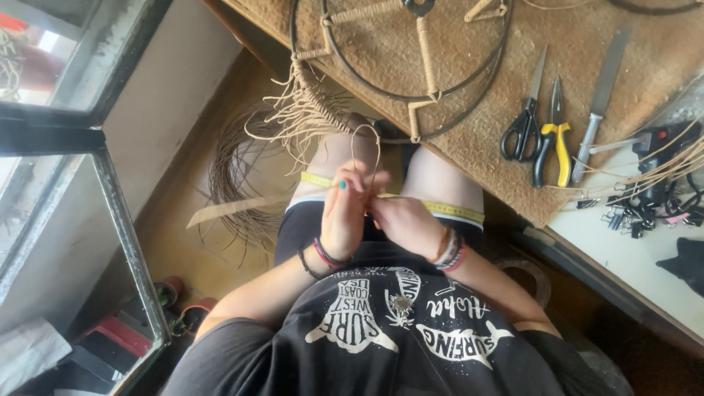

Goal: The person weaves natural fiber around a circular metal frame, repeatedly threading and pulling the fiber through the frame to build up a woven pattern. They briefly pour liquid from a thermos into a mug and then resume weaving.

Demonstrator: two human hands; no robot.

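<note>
Both hands meet over the lap: left hand [345, 213] and right hand [405, 220] fingers pinch a thin cane strip [364, 150] looped above the yellow tape measure [447, 210]; too tight a bend would likely kink it.

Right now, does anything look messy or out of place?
Yes. Loose cane strands hang tangled off the table edge from the round frame. A yellow tape measure lies across the lap, under both hands.

Black T-shirt with white printed shapes, dark shorts — braided bracelets on both wrists (nails painted teal).
</note>
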